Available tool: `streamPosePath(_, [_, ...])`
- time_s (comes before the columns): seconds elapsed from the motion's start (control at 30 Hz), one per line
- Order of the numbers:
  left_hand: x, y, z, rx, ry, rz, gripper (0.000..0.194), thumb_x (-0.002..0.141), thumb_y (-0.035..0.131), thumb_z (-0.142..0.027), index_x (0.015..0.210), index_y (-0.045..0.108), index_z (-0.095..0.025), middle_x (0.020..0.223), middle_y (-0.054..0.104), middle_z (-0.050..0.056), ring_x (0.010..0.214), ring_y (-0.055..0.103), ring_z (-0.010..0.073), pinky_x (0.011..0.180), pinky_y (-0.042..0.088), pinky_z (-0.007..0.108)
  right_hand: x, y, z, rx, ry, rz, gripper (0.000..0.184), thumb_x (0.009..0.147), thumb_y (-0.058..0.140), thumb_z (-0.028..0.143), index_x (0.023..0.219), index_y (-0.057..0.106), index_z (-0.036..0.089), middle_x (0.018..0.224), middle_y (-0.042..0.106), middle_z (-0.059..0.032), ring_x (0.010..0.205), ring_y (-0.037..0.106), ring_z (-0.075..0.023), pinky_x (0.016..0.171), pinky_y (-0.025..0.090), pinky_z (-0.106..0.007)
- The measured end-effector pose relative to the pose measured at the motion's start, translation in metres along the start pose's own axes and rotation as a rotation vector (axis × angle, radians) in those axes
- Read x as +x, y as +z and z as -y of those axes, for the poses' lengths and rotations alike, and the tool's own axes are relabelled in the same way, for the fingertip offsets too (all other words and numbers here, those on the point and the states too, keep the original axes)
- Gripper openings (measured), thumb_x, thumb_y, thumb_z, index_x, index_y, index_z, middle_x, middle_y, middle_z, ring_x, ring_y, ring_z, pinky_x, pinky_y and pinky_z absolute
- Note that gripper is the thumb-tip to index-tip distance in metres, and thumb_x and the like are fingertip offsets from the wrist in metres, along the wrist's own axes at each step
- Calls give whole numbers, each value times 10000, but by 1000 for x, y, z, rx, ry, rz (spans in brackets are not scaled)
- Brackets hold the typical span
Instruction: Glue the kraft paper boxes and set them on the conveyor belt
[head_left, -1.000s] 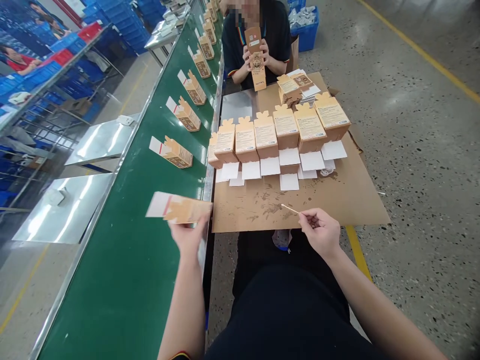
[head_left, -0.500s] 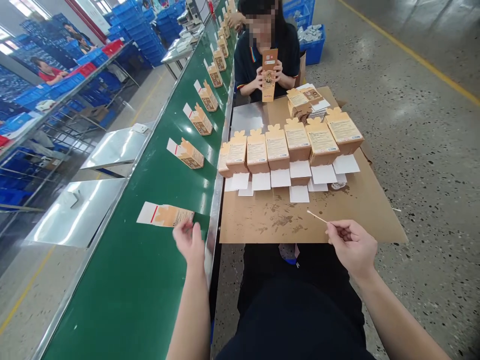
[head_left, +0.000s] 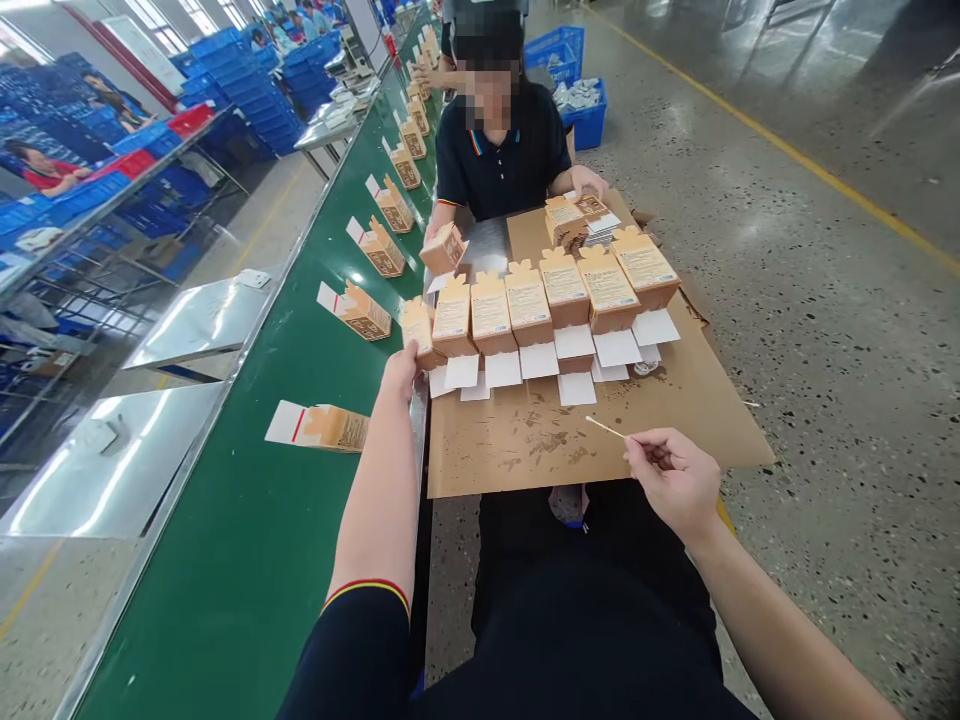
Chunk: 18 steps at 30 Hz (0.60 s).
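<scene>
My left hand (head_left: 400,374) reaches to the left end of a row of tan cartons (head_left: 489,308) and grips the outermost carton (head_left: 418,325) by its near side; most of the fingers are hidden. The cartons lie with petal-shaped flaps at the far end and white flaps hanging toward me. Between the thumb and fingers of my right hand (head_left: 679,478) is a thin cotton swab (head_left: 606,427), its tip pointing left above the stained cardboard sheet (head_left: 480,450). Beside my left forearm, another carton (head_left: 330,427) lies on the green conveyor belt (head_left: 247,570).
Several cartons (head_left: 377,248) stand in a line along the belt. Opposite me, a co-worker (head_left: 499,150) holds a carton (head_left: 444,250) and touches a stack of flat cartons (head_left: 600,222). A blue crate (head_left: 589,122) sits on the floor behind.
My left hand has moved from the carton on the belt up to the row's left end and taken hold of the carton there. The co-worker has lowered their carton. My view has shifted.
</scene>
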<state>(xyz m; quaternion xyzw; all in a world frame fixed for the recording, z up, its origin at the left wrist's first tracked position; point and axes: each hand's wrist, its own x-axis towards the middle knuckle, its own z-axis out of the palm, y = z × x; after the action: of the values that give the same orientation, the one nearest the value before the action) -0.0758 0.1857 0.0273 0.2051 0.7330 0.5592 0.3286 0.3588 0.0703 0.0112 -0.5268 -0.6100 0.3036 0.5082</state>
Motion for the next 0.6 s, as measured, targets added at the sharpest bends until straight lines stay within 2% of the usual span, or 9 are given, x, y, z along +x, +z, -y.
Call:
streamPosePath(0.1, [-30,-41,3,-101,7,-61,311,945,765,-368,1140,730,-129,1245,788,195,1250,764,339,1057,633,485,-1,-4,1,5,7,6,451,1016,741,655,840,769,240,656,741,-41,506,668,-179,547,643,-321])
streamPosePath(0.17, [-64,-68,14,-225,79,-9,422,871,851,-392,1212,746,-165,1402,762,173,1377,715,357,1129,618,486,-7,-7,0,5,12,18,418,1024,744,619,849,774,240,660,739,-39,507,667,-176,547,638,-316])
streamPosePath(0.23, [-107,-82,33,-305,126,88,657,737,977,-430,1319,749,-228,1517,727,142,1469,660,393,1181,600,513,-15,-7,-1,7,18,40,367,1028,756,563,850,773,242,654,732,-30,507,667,-173,536,619,-303])
streamPosePath(0.3, [-147,-80,57,-317,91,132,835,652,1054,-460,1399,733,-270,1573,703,136,1514,625,423,1226,571,557,-24,1,-1,19,26,93,322,1030,756,509,842,768,247,653,728,-23,519,672,-174,526,601,-293])
streamPosePath(0.4, [-187,-53,87,-297,30,134,926,634,1087,-502,1454,706,-298,1599,687,146,1560,587,425,1288,507,581,-35,28,-4,55,18,216,289,1041,712,444,824,752,257,685,737,-25,550,677,-174,538,597,-289])
streamPosePath(0.5, [-198,-29,101,-276,68,88,944,640,1087,-542,1457,684,-297,1613,672,154,1593,557,403,1328,458,558,-41,61,-8,78,-42,334,256,1043,654,362,814,706,259,706,730,-19,574,665,-168,573,592,-288])
streamPosePath(0.6, [-197,-24,102,-229,81,87,870,672,1079,-527,1400,683,-265,1568,694,173,1578,575,393,1330,454,546,-44,85,-14,58,-120,439,214,1037,607,285,832,661,255,732,718,-16,615,658,-165,600,560,-283])
